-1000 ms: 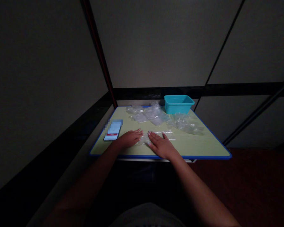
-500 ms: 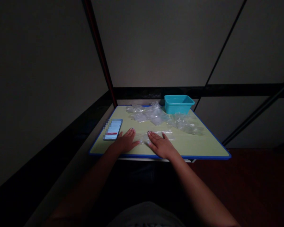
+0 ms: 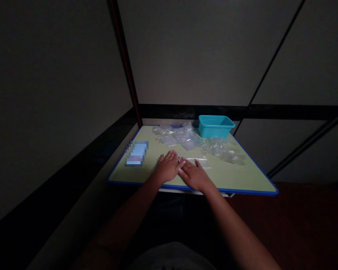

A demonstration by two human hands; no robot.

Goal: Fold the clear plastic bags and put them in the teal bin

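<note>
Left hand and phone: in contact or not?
Apart. The head view shows it plainly: a strip of bare tabletop lies between the phone and the left hand, which lies to the phone's right.

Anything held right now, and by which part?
Nothing gripped; left hand and right hand lie flat over the left part of the nearest plastic.

On the table (image 3: pixel 231 178), blurred phone (image 3: pixel 137 153) left; teal tub (image 3: pixel 215 131) far right.
</note>
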